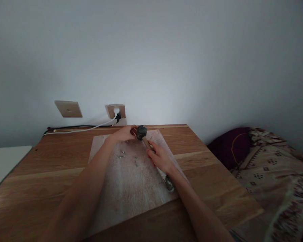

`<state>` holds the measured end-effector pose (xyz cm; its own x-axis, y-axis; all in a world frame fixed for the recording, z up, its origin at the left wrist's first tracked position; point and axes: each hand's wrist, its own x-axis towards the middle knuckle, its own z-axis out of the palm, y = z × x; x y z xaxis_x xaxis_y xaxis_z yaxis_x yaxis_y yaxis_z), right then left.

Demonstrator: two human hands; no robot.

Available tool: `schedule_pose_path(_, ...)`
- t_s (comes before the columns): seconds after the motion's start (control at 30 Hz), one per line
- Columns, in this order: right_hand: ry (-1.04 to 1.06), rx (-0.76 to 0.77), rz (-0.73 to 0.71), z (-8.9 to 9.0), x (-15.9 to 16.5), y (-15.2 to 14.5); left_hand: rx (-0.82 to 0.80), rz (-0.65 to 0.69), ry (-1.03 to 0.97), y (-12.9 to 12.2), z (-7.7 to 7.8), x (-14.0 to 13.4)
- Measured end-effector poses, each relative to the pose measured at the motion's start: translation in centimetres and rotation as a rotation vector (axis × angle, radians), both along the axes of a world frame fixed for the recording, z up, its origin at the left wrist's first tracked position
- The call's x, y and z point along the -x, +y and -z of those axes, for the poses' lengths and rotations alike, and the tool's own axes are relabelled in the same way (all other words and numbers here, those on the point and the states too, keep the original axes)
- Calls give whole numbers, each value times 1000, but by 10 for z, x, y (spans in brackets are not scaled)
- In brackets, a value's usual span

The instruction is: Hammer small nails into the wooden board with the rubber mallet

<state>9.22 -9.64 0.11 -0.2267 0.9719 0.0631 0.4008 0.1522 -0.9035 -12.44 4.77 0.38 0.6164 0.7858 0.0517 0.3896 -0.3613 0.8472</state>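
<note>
My right hand [160, 157] is closed around the handle of a hammer [141, 132] with a dark, blunt head and a wooden shaft. Its handle end [169, 184] sticks out below the wrist. Right beside the hammer head, my left hand [127, 133] has its fingers curled together near the far end of a pale, worn board [131, 188]. Whatever those fingers pinch is hidden or too small to see. Several small metal pieces that look like nails or screws [121, 157] lie on the board, nearer to me than the left hand.
The board lies on a wooden table [207, 171] against a white wall. Behind it, a white cable [83, 130] and a dark one run from a wall socket [115, 111]. A white surface [7, 161] is at the left, and patterned bedding [265, 168] at the right.
</note>
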Motion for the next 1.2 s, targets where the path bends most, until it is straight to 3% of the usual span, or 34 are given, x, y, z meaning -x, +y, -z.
schedule_pose_path(0.13, 9, -14, 27, 2, 2, 0, -135, 14, 282, -3, -16, 16)
schedule_pose_path(0.27, 27, 22, 10, 5, 2, 1, -150, -3, 507, -7, -19, 37)
schedule_pose_path(0.63, 81, 61, 29, 3, 5, 0, -209, -9, 257, -22, -4, 41)
schedule_pose_path(0.77, 84, 67, 43, 2, 5, -1, -240, 51, 265, -19, -2, 39)
schedule_pose_path(0.97, 80, 44, 30, 8, 5, 0, -308, -78, 198, -21, -3, 31)
schedule_pose_path(1.2, 107, 38, 12, 6, 6, -1, -356, -55, 239, -24, -2, 24)
